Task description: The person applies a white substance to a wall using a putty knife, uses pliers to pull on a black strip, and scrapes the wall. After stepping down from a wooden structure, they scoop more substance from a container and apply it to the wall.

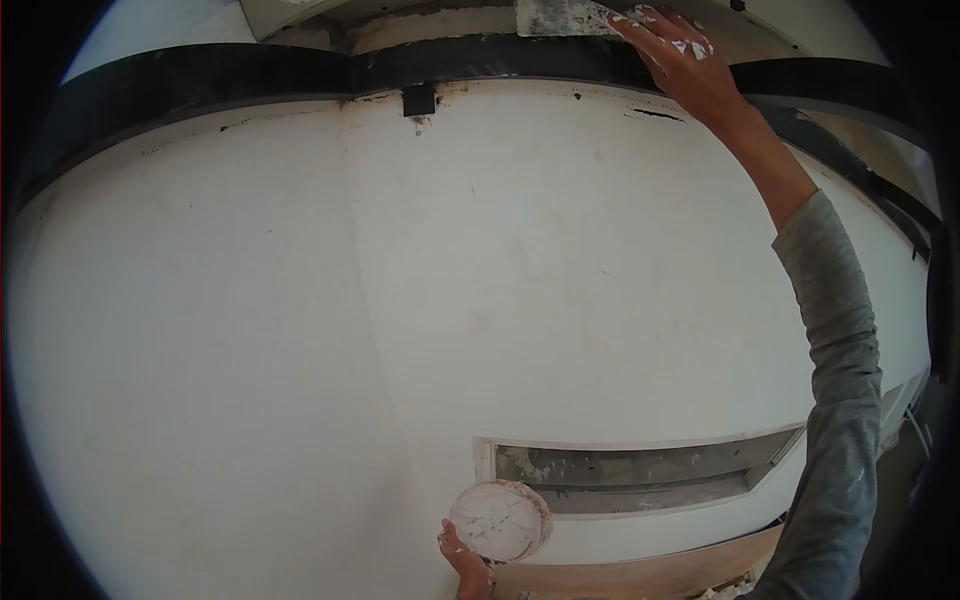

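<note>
High at the upper right, my right hand (682, 58), spotted with white paste, grips a flat metal blade (562, 18) smeared with white. The blade lies along the upper side of a dark beam (450, 62). Near the bottom centre, my left hand (465, 562) holds a round tub (502, 520) with white paste inside, its fingers partly hidden by the tub. Behind both hands spreads a large white wall (560, 280) with small marks and a thin dark crack close below the beam.
A long rectangular recess (640, 475) is set in the lower wall, right of the tub. A small black bracket (419, 100) hangs under the beam. Below the recess runs a brownish curved surface (650, 570). Dark bars (840, 150) continue at the right.
</note>
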Available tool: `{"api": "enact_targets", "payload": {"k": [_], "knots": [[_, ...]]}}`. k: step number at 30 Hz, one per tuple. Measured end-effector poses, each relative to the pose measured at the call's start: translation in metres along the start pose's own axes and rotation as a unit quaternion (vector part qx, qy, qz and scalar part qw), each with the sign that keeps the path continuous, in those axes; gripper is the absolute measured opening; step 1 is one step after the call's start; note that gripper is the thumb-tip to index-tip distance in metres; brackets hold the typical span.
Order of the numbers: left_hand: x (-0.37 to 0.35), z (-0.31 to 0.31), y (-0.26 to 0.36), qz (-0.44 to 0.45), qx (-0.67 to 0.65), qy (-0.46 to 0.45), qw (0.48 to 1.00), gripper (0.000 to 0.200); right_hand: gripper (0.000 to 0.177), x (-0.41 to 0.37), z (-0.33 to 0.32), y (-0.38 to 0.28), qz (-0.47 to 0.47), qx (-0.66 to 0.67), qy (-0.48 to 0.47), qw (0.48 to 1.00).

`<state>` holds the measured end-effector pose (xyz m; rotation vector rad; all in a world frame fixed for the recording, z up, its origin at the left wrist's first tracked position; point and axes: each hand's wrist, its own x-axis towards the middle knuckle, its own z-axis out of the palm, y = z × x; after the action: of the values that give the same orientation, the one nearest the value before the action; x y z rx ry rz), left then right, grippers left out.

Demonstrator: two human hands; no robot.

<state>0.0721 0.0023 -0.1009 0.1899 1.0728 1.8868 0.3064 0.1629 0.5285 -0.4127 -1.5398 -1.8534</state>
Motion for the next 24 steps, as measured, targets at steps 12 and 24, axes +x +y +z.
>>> {"api": "enact_targets", "payload": {"k": [12,24], "knots": [[0.015,-0.002,-0.011,0.019,-0.005,0.049,0.999,0.048,0.046,0.026,0.034,0.019,-0.014,0.0,-0.07,0.997],[0.014,0.0,-0.01,0.005,-0.006,0.06,0.998,0.05,0.045,0.053,0.05,0.009,0.024,0.084,-0.17,0.981]]}}
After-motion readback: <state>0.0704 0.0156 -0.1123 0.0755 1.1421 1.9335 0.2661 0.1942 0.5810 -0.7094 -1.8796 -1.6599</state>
